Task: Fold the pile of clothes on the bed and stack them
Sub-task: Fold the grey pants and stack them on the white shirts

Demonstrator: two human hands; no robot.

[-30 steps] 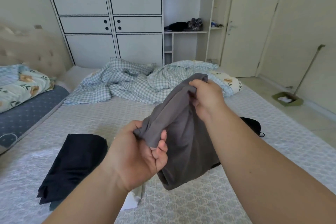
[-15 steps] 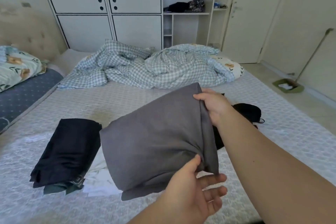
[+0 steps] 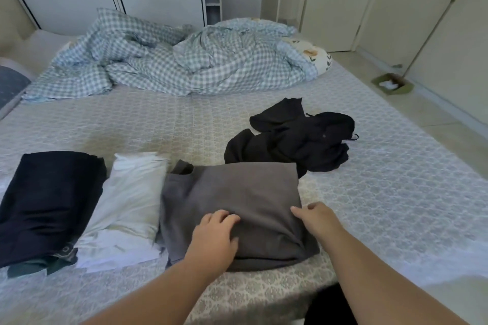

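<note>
Bed (image 3: 132, 124) covered by patterned sheet. Checked duvet (image 3: 169, 60) heaped at far end. Near edge, left to right: dark folded garment (image 3: 47, 200), white garment (image 3: 126, 200), grey folded garment (image 3: 237, 198). Black unfolded clothes (image 3: 295, 137) just behind.

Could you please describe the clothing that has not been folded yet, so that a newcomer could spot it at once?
On the patterned bed, look toward the right, in front of the rumpled checked duvet. The black heap lies there, just behind the folded grey garment. Unlike the flat dark, white and grey pieces nearer the person, it is crumpled and loose.
</note>
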